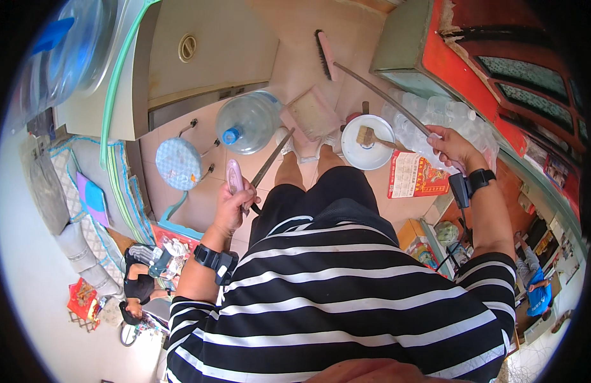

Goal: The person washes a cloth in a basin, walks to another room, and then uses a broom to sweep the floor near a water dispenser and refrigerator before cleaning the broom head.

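My left hand (235,203) grips the upper end of a long handle (275,158) with a pink grip, which runs down toward a pink dustpan (311,115) on the tiled floor just beyond my feet. In my right hand (451,148) is the pole (381,93) of a broom. Its pink head with dark bristles (326,55) rests on the floor past the dustpan, near the base of the cabinets. Light-coloured dust or debris seems to lie in the pan, though it is too small to identify.
A large clear water bottle (247,122) and a round padded stool (178,163) stand left. To the right are a white basin (355,152) with a brush (367,136) across it, a red printed bag (422,174) and wrapped plastic bottles (434,107). Two people appear farther off.
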